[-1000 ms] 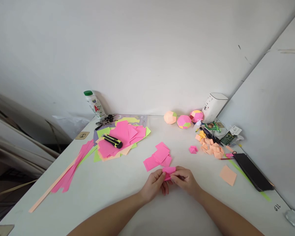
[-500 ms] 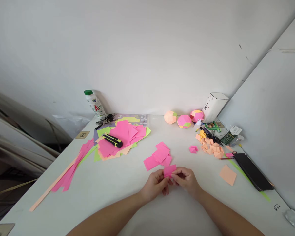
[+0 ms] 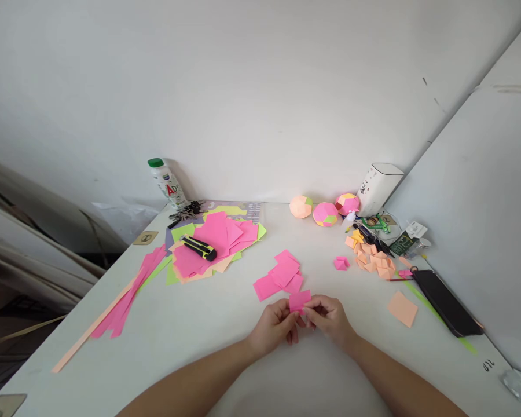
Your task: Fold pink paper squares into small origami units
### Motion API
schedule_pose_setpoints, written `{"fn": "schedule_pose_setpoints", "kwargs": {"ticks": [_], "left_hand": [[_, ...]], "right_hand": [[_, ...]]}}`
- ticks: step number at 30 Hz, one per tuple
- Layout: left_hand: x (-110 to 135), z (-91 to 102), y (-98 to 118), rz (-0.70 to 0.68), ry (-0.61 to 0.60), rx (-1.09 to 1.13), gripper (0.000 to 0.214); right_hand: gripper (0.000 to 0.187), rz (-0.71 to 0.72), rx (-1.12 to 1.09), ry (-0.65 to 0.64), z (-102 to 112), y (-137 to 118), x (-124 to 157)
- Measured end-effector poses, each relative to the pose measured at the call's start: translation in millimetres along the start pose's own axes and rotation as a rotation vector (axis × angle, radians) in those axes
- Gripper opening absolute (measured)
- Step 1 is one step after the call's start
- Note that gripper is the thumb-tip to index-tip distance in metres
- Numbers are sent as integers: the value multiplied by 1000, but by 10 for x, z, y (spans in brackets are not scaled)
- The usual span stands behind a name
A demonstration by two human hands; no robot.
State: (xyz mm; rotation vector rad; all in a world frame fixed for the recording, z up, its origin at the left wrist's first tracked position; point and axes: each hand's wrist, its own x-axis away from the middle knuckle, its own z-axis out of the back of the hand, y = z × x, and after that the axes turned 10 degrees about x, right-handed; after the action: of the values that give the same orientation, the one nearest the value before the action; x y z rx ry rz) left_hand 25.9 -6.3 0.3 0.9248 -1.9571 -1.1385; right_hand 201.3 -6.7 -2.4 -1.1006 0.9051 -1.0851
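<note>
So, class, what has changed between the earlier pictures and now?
The thumb of the left hand has moved to the lower edge of the pink paper, whose visible face looks flatter. The right hand keeps its pinch. Nothing was let go. Utility knife and paper balls: unmoved.

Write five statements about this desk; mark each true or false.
1. The left hand and right hand hold one pink paper. True.
2. The utility knife lies on the black pouch. False: the utility knife lies on the paper pile.
3. Three paper balls sit near the wall. True.
4. The bottle has a red cap. False: the bottle has a green cap.
5. A peach sheet lies left of the black pouch. True.
</note>
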Motion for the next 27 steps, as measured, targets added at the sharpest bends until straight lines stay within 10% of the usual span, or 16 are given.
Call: {"fn": "schedule_pose_setpoints", "kwargs": {"ticks": [27], "left_hand": [[-11,6,6,15,30,37,37]], "right_hand": [[24,5,37,-112,27,-158,-26]]}}
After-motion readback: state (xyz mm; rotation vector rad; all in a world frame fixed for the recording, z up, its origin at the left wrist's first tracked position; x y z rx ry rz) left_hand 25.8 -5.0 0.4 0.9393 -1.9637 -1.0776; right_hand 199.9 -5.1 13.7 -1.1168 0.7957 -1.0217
